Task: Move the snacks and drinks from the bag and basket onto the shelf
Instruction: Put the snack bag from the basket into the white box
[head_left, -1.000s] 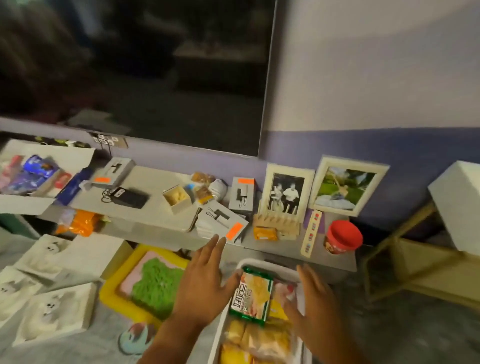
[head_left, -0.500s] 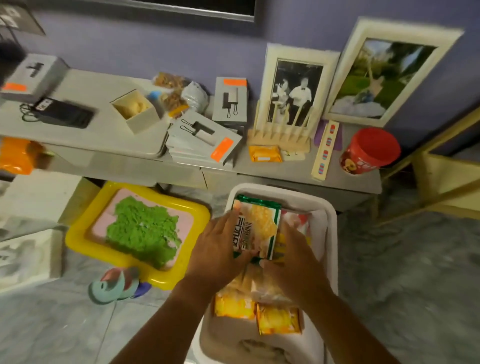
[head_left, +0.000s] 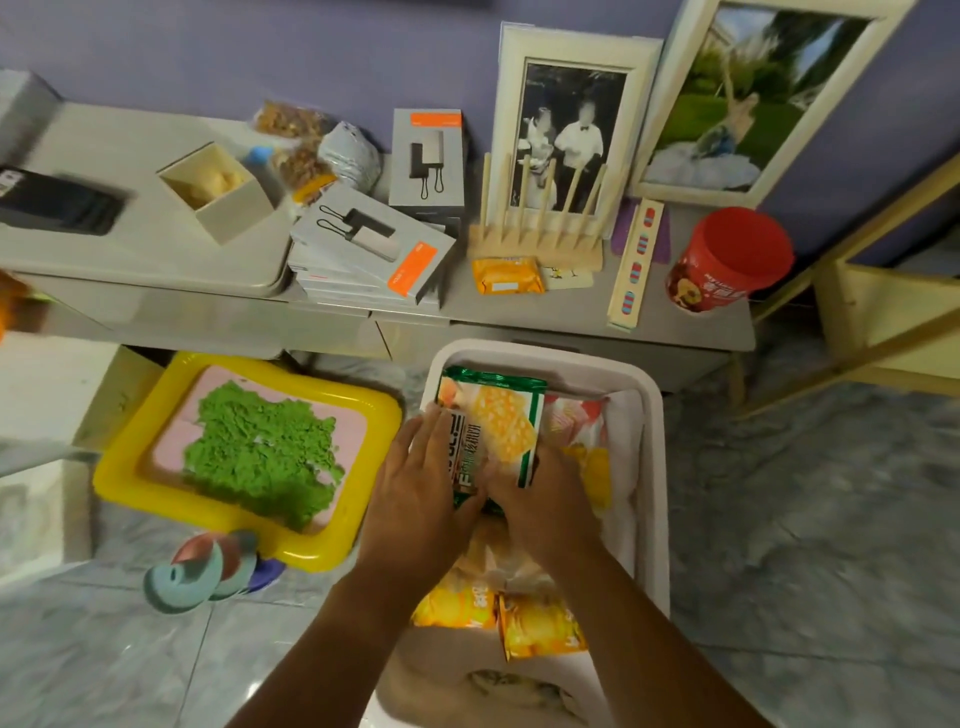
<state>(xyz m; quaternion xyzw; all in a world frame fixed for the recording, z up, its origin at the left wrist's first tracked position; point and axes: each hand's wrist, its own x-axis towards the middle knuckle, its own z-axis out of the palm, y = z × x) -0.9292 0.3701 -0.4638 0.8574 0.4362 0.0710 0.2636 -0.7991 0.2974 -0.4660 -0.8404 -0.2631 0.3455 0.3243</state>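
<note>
A white basket (head_left: 652, 415) stands on the floor in front of a low grey shelf (head_left: 571, 312). In it lie several yellow snack packs (head_left: 540, 626) and a pink-and-white pack (head_left: 576, 421). On top sits a green cracker packet (head_left: 498, 421). My left hand (head_left: 421, 499) lies on the packet's left side, and my right hand (head_left: 540, 499) grips its lower right edge. Both hands clasp the packet inside the basket. An orange snack pack (head_left: 506, 275) lies on the shelf.
On the shelf stand a red tub (head_left: 727, 260), a wooden rack (head_left: 537, 244), two photo frames (head_left: 571, 119), stacked grey boxes (head_left: 369, 249) and a small open box (head_left: 215, 189). A yellow tray of green sand (head_left: 249, 452) lies left of the basket.
My hands came down from above the basket and closed on the green packet. The view tilted down and moved closer to the basket.
</note>
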